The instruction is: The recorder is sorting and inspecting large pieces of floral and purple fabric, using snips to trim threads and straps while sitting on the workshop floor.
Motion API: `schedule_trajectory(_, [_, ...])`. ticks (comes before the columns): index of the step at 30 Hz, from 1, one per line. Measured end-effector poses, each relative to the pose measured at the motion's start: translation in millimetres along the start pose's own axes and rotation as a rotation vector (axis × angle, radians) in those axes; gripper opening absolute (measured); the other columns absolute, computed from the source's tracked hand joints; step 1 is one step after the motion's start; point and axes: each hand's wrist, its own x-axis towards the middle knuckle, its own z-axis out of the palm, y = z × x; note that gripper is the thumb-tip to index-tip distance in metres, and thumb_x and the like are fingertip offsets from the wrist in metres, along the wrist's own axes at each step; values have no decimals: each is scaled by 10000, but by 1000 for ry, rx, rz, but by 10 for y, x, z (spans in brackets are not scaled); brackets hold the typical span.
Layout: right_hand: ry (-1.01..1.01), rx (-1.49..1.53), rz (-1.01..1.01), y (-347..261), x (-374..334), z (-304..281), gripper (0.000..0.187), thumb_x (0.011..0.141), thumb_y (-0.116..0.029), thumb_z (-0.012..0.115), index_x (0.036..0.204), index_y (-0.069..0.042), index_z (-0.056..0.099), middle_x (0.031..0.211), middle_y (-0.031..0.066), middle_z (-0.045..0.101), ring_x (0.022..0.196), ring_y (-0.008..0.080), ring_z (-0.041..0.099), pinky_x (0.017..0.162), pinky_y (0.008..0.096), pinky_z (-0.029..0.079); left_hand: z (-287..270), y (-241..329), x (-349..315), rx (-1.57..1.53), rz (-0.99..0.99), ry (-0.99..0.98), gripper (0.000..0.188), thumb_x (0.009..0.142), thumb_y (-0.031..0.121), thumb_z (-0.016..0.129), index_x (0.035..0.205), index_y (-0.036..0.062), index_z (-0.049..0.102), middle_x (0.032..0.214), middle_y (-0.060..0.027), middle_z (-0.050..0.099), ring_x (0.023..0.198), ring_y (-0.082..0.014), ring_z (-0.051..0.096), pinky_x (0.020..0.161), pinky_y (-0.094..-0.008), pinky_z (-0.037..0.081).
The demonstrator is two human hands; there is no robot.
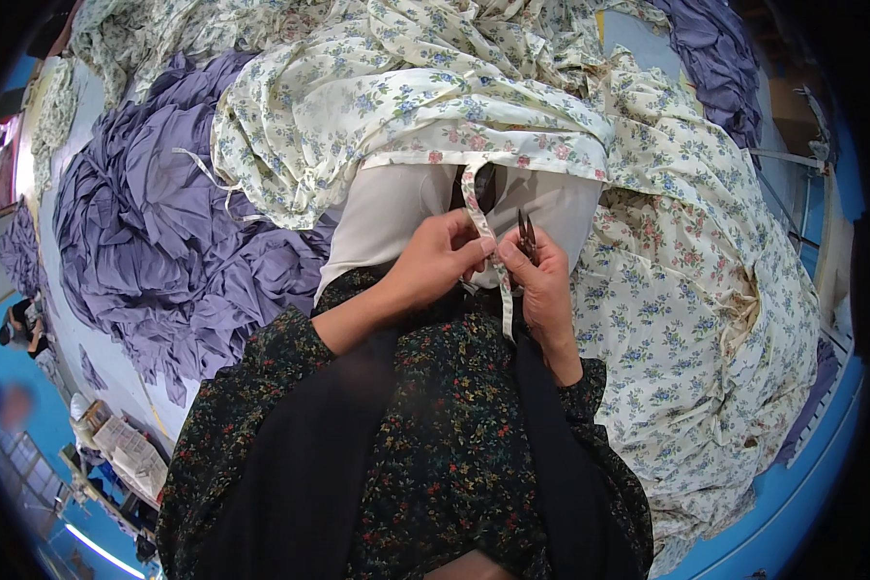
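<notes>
A narrow floral fabric tie (473, 196) hangs from the hemmed edge of a cream cloth with blue and pink flowers (406, 111), which is draped over my lap. My left hand (433, 261) pinches the tie between thumb and fingers. Close beside it, my right hand (545, 282) is closed around dark metal thread snips (526, 230), their points upward. The thumb of that hand also rests at the tie, whose loose end drops below both hands. Part of the snips is hidden inside the right palm.
Purple cloth (164, 222) lies heaped on the left, with a white string (203, 172) near it. More floral cloth (686, 358) spreads down the right side. Another purple heap (710, 63) sits at the far right. At far left is another person (29, 329).
</notes>
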Motion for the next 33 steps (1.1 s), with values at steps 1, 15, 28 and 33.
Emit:
schedule_trajectory(1, [-3,0,1,5,18,-13,127,947,-157,649,928,-41,600,793,-33,574,695,24,490,611,191,382,-7,-9,-1,0,0,3,193,969,187,619,1062,22,582,812,-18,609,722,-83,576,654,-236,470])
schedule_trajectory(15, [75,-379,-268,63,-71,-80,200,990,-209,590,988,-9,581,761,19,609,697,108,566,639,240,439,37,58,23,-245,28,35,156,987,150,590,1037,3,574,879,-51,639,750,-105,613,689,-245,514])
schedule_trajectory(28, [69,-94,-115,52,-43,-28,143,937,-141,666,970,-9,621,765,-12,638,699,51,579,609,213,437,23,124,22,-198,21,123,132,973,113,598,1005,-14,582,847,-71,644,739,-122,630,677,-259,528])
schedule_trajectory(33, [43,-2,124,-23,-88,-108,115,893,-53,689,974,11,637,818,-27,629,704,29,542,648,172,415,-127,102,93,-225,120,237,119,974,112,594,974,-7,579,826,-65,648,726,-123,633,673,-257,526])
